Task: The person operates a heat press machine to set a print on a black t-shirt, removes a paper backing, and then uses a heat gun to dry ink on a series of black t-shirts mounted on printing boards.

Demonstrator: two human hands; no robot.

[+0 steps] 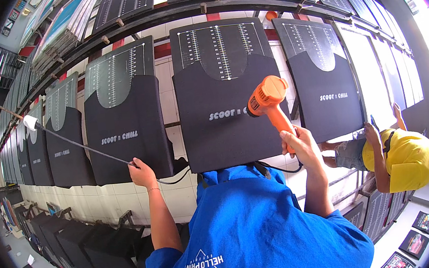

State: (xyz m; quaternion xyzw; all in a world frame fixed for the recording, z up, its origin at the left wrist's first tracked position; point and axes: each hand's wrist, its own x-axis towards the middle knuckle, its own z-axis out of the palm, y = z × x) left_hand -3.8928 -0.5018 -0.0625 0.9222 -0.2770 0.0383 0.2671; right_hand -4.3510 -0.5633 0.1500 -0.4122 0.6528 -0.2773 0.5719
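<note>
An orange heat gun (270, 97) is gripped by its handle in my right hand (300, 144). Its dark nozzle points left and down at the white lettering on a black T-shirt (215, 139), covering part of the print. That shirt is stretched over a dark printing board (237, 44) with white ruled marks, which shows through the neck opening. Out to the left, my left hand (143, 173) is closed round a black power cord (81, 145). The cord runs up to a white connector (30, 122) and also trails behind my waist toward the heat gun.
More boards with printed black shirts stand left (125, 117) and right (332, 91) in the row. A metal rail (171, 10) runs behind them, with another row of boards beyond. At right, a person in a yellow shirt (403, 160) works beside the boards. Dark-covered boards (96, 243) stand behind me.
</note>
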